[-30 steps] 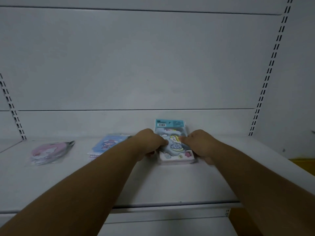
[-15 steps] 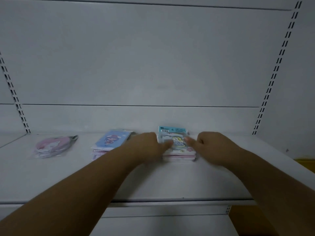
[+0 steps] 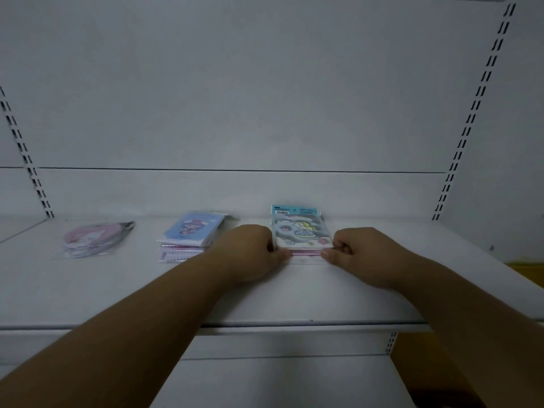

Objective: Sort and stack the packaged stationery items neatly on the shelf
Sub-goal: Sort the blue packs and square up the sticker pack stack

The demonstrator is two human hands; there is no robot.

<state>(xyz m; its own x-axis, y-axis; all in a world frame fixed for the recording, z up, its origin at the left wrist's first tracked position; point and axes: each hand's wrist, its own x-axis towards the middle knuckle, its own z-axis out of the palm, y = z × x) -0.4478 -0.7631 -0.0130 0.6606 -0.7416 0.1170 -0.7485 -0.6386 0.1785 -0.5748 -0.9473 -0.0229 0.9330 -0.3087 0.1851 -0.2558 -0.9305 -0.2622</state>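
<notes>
Hands were both curled on the sticker pack stack (image 3: pixel 298 234): your left hand (image 3: pixel 253 253) gripped its left edge, your right hand (image 3: pixel 363 254) its right. It sat mid-shelf (image 3: pixel 88 293), right of 2 other stacks, the blue notebook stack (image 3: pixel 191 235) and pink pouch stack (image 3: pixel 91 238).

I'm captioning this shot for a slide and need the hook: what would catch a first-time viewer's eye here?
Two bare forearms reach in, the left hand and right hand gripping the near corners of a stack of cartoon-printed packets at the middle of the white shelf. To its left sit a blue character-print stack and, farther left, a pink round packet.
</notes>
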